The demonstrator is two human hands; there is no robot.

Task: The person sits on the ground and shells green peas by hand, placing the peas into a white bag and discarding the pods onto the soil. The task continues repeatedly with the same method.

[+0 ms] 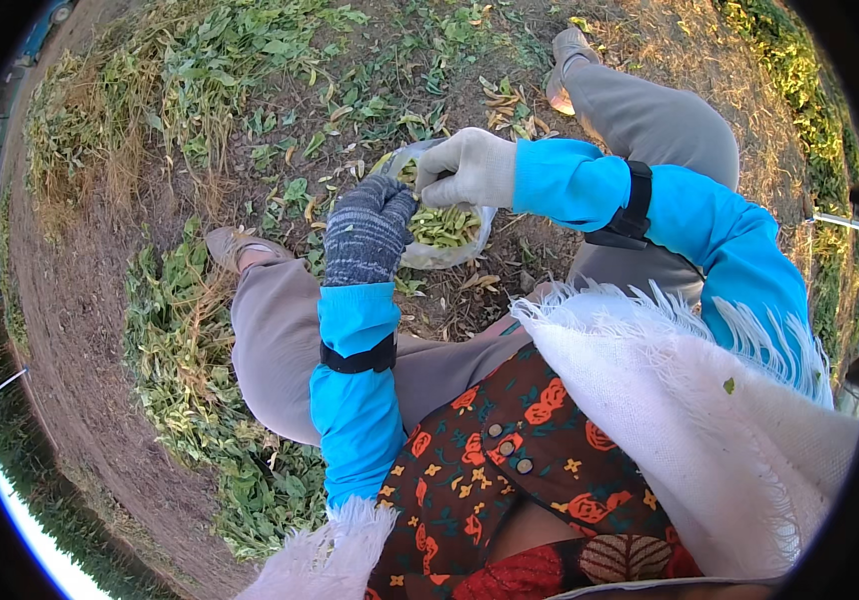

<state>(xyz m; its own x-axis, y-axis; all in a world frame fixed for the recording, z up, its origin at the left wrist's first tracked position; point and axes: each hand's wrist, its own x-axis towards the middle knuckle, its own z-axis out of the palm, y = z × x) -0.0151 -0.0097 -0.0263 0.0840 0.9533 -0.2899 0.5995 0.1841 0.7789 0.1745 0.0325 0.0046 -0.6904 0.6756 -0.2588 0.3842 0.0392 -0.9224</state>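
Note:
My left hand (368, 229), in a dark grey knitted glove, is curled at the left rim of a translucent plastic bag (437, 259). Facing it, my right hand (468, 169) wears a white knitted glove, with thumb and forefinger bent towards the left fingertips. Both hands meet above the bag. Whatever may be between their fingertips is too small and covered to make out. Inside the bag lie many green bean pods (444, 227), partly hidden by the gloves. The bag rests on the soil between my spread legs.
Heaps of pulled bean plants (204, 82) lie at the upper left, with more cut foliage (189, 360) beside my left leg. Dry pods and leaves (508, 103) litter the soil beyond the bag. My shoes (572, 64) stand to either side. A white fringed shawl (684, 390) hangs over my right arm.

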